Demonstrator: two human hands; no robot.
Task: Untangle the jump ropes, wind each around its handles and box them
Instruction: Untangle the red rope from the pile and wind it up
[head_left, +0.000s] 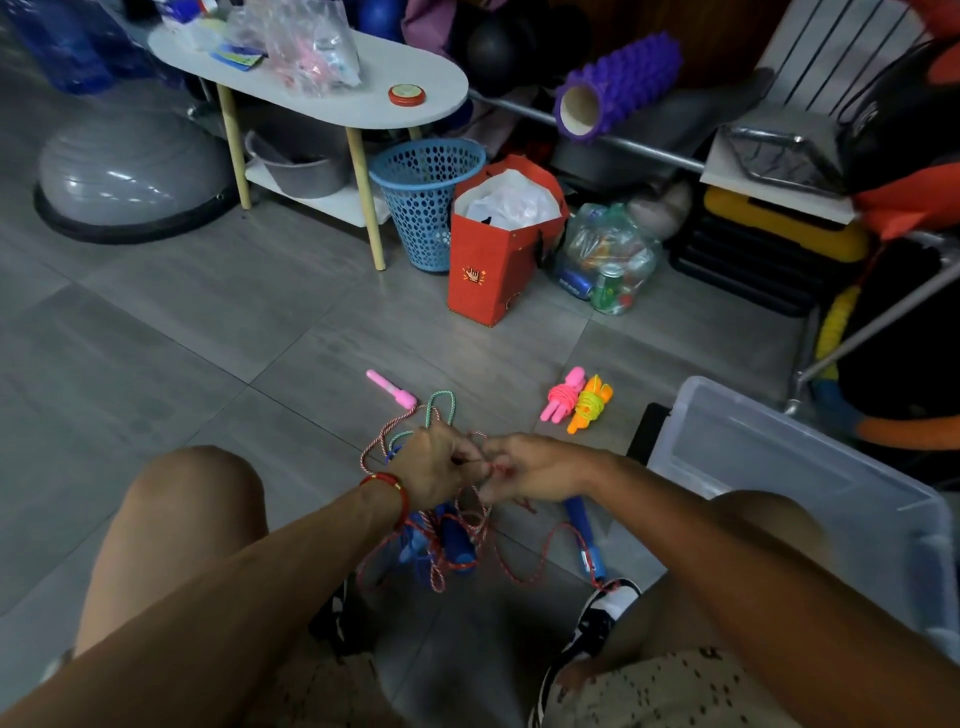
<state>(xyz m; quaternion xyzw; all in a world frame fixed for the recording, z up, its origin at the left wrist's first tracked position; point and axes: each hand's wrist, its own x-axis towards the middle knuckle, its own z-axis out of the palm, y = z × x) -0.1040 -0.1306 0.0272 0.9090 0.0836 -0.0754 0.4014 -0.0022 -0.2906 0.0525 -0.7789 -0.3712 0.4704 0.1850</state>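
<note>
Both the left hand (434, 462) and right hand (530, 470) pinch the tangled red-and-white twisted cord (467, 545) at centre. Its blue plastic handle (584, 535) lies at five o'clock, long axis pointing toward eleven.

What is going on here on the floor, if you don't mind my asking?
A seated person is picking apart tangled jump ropes: both hands, left and right, pinch the red-and-white rope. Two wound ropes, pink and orange, lie on the floor beside the clear box, not yet in it.
</note>
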